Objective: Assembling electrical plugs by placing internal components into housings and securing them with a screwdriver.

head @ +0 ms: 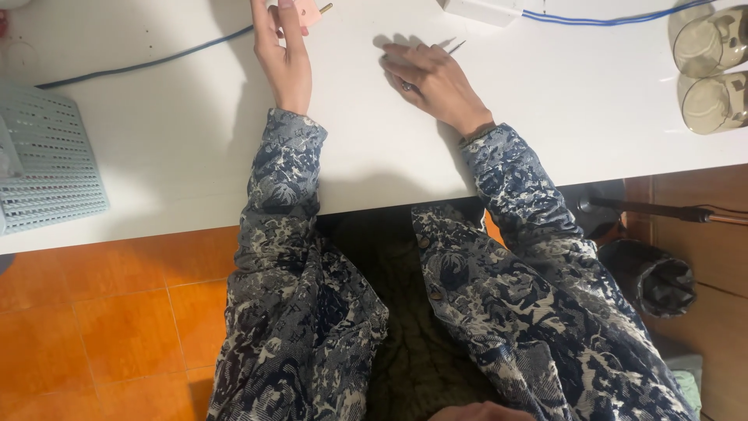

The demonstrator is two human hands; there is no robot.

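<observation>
Two hands on white tabletop point(195, 148): my left hand point(284, 54) pinches a small pink block point(309, 11) at the far edge, steadying it; my right hand point(432, 78) lies spread flat, fingertips pinning a thin needle-like pin point(456, 47).

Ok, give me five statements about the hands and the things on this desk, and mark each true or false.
1. The left hand touches a small pink object at the table's far edge. True.
2. The right hand lies palm up on the white table. False: it lies palm down, fingers spread, with a thin pointed tool at its fingertips.
3. Two smoky glass cups stand at the right end. True.
4. The pale blue perforated basket sits between the hands. False: it sits far left.
5. A red cable crosses the table. False: the cable is blue.
</observation>
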